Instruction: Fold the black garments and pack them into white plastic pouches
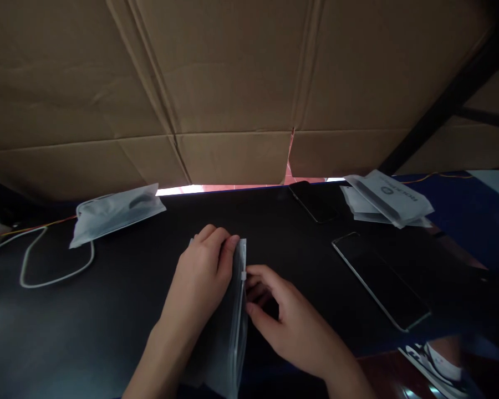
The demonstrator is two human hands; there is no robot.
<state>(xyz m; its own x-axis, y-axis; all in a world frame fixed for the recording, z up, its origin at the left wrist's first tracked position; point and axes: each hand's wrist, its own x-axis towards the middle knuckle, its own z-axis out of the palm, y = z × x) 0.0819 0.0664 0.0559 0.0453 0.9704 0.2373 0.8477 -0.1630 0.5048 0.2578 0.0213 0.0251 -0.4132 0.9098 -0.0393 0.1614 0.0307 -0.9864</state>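
A translucent slider zip bag [222, 338] lies on the black table in front of me, its zip edge running toward me along the right side. My left hand [208, 260] is closed on the far end of the bag, thumb bent over the top near the zip edge. Beside that edge is my right hand [280, 313], fingers curled but thumb and forefinger apart. Its forefinger tip is close to the small white slider [243, 275], and the thumb tip is by the edge lower down. Whether these fingertips press on the bag I cannot tell.
Right of my hands lie a large phone [380, 282] and a smaller dark phone [313, 201]. Several white printed pouches [393, 197] are stacked behind them. At left are a filled frosted bag [118, 213] and a white cable loop [58, 281]. A cardboard wall [233, 83] borders the far edge.
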